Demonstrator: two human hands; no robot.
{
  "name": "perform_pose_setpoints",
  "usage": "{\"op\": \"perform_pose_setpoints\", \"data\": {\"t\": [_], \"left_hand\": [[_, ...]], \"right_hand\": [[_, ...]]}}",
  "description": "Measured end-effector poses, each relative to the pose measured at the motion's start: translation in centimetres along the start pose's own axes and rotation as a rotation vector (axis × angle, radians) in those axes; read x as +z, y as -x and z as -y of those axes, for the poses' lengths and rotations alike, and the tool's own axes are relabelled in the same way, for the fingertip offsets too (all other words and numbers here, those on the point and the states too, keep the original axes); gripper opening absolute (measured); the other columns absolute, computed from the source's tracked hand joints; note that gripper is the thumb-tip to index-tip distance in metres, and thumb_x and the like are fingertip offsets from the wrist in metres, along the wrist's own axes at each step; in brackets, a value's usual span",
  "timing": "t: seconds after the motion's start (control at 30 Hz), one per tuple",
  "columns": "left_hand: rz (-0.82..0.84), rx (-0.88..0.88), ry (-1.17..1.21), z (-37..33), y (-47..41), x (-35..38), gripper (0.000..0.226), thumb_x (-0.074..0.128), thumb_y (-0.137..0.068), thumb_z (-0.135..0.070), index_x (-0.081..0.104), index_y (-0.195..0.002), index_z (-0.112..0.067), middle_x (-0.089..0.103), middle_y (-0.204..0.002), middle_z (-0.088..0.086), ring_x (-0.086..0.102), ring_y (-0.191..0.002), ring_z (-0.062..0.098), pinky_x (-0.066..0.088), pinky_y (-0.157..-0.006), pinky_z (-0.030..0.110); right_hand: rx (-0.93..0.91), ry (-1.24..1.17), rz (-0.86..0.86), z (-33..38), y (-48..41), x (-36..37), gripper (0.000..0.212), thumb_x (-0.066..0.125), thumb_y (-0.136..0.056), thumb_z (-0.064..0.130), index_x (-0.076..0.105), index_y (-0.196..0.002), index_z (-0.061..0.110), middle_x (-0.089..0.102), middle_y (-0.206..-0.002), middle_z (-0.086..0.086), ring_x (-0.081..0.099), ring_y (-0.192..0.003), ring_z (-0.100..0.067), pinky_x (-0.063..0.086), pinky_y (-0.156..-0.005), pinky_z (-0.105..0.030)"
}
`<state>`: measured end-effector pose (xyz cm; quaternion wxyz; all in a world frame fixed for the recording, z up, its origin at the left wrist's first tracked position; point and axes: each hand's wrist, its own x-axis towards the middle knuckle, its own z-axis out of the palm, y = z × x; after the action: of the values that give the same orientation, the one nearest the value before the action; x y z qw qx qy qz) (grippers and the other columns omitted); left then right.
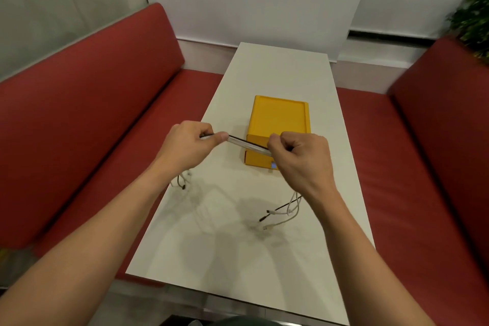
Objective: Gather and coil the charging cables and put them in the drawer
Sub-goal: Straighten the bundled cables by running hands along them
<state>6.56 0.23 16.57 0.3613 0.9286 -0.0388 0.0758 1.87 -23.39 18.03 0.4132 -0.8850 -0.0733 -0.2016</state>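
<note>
The gathering part looks done: the black and white charging cables (246,143) are together in one bundle, lifted above the white desk (277,69), and I see no other cable lying apart on it. The left hand (185,145) has its fingers curled around the bundle, with the thumb pressing on top. The right hand (299,159) pinches the same bundle a little further along, so a short straight piece is stretched between them. The coiling, in my judgement, is not yet done, because the loose ends (285,209) hang down under the right hand to the desk at about 5 o'clock from the bundle. More plug ends (182,181) hang under the left wrist at about 7 o'clock. After the coiling, the drawer must be opened and the coil put inside.

The yellow drawer box (280,116) stands on the desk at 12 o'clock from the hands, just behind the stretched cables. Its flat top tray holds nothing that I can see. The drawer front appears closed, so I cannot tell what is inside
</note>
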Motion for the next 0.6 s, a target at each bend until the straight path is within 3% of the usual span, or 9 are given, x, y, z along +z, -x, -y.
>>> {"op": "perform_pose_setpoints", "data": {"t": [0.17,0.3,0.37,0.5,0.6], "left_hand": [[-0.026,-0.044,0.419,-0.4,0.2,-2.3,0.047,0.074,-0.089,-0.027,0.048,-0.058,-0.004,0.030,-0.053,-0.005,0.023,-0.050,0.010,0.020,-0.051,0.030],[0.103,0.051,0.472,-1.3,1.1,-2.7,0.044,0.073,-0.096,-0.027,0.058,-0.056,-0.021,0.033,-0.052,-0.013,0.025,-0.048,0.005,0.022,-0.049,0.019],[0.129,0.083,0.452,-1.4,1.2,-2.9,0.044,0.071,-0.097,-0.034,0.059,-0.055,-0.027,0.033,-0.051,-0.014,0.025,-0.049,0.006,0.022,-0.051,0.023],[0.200,0.170,0.317,-0.2,1.0,-3.9,0.041,0.069,-0.096,-0.043,0.062,-0.063,-0.020,0.035,-0.054,-0.005,0.028,-0.054,0.014,0.025,-0.053,0.034],[0.315,0.205,0.225,0.7,1.2,-4.0,0.040,0.068,-0.095,-0.047,0.065,-0.067,-0.020,0.037,-0.059,0.007,0.031,-0.057,0.024,0.030,-0.055,0.049]], "right_hand": [[-0.011,-0.165,0.181,-1.5,-0.5,-2.0,0.057,0.075,-0.091,0.043,0.046,-0.057,0.008,0.042,-0.053,-0.003,0.037,-0.052,-0.013,0.033,-0.053,-0.035],[-0.024,-0.196,0.225,-2.4,-1.7,-3.4,0.049,0.077,-0.090,0.037,0.052,-0.057,0.010,0.042,-0.053,-0.003,0.034,-0.052,-0.010,0.028,-0.052,-0.026],[-0.009,-0.197,0.306,-2.4,-2.3,-4.4,0.042,0.075,-0.091,0.036,0.062,-0.061,0.011,0.045,-0.055,-0.009,0.034,-0.051,-0.010,0.028,-0.050,-0.021],[0.010,-0.178,0.546,-3.2,-3.3,-6.1,0.025,0.069,-0.092,0.039,0.075,-0.079,0.017,0.047,-0.054,0.011,0.034,-0.050,-0.005,0.028,-0.051,-0.014],[-0.001,-0.165,0.663,-4.4,-3.7,-6.6,0.018,0.068,-0.094,0.033,0.076,-0.089,0.017,0.050,-0.062,0.009,0.038,-0.056,-0.005,0.033,-0.054,-0.015]]}}
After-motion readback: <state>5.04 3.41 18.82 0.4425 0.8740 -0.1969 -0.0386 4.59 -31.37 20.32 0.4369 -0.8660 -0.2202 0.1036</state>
